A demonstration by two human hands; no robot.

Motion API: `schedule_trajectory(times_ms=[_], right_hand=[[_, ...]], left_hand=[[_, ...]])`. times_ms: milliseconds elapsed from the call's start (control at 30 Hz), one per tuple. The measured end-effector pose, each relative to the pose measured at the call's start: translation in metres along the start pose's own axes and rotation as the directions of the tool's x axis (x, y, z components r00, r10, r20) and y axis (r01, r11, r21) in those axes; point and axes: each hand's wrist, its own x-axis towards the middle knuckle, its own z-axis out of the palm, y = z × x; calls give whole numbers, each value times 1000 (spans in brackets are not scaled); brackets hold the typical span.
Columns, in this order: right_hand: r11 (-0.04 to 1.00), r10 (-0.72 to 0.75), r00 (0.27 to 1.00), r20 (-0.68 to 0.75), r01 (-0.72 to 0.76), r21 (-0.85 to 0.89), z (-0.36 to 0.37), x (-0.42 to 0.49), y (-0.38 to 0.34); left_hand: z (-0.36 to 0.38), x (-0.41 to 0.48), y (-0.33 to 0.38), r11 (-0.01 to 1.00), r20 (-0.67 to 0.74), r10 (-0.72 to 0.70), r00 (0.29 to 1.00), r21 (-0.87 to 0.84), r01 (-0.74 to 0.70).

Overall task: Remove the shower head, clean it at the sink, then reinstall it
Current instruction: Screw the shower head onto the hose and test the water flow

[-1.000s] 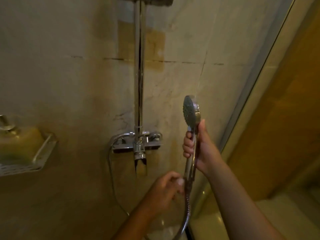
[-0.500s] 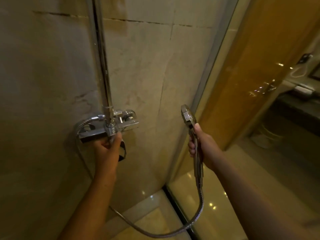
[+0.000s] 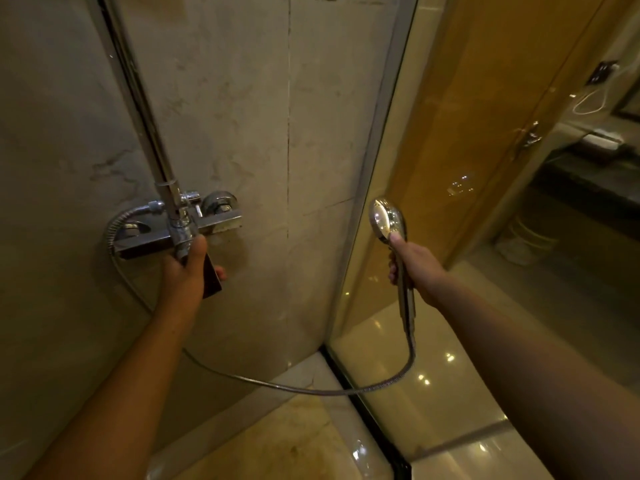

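round chrome handheld shower head (image 3: pixel 386 218), handle upright, gripped in my right hand (image 3: pixel 417 270), well right of the chrome wall mixer (image 3: pixel 221 221). my left hand (image 3: pixel 187 271) clasps the mixer's lever (image 3: pixel 211 280); ribbed metal hose (image 3: pixel 311 390) links both.

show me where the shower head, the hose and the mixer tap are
shower head (image 3: pixel 386 216): head view, shiny back of the round head
hose (image 3: pixel 311 391): head view, lowest sag of the metal coil
mixer tap (image 3: pixel 221 221): head view, right end of the chrome body

A glass partition (image 3: pixel 382 133) stands before a wooden door (image 3: pixel 485 116).
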Motion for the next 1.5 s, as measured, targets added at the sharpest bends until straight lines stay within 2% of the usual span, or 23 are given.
schedule_trajectory(times_ms=[267, 467, 633, 1033, 1500], right_hand=[[999, -37, 996, 86, 34, 36, -2, 10, -1], [995, -42, 996, 73, 36, 95, 0, 14, -2], [996, -84, 994, 73, 84, 11, -6, 15, -10], [992, -112, 991, 72, 115, -45, -18, 11, -16], [990, -139, 990, 32, 139, 3, -18, 10, -23]], left_hand=[[2, -2, 13, 991, 32, -113, 993, -62, 115], [0, -2, 24, 976, 101, -187, 977, -94, 197], [-2, -5, 30, 974, 159, -192, 968, -89, 208], [-3, -13, 38, 971, 173, -221, 960, -56, 234], [-2, -14, 40, 967, 175, -228, 958, -73, 244]])
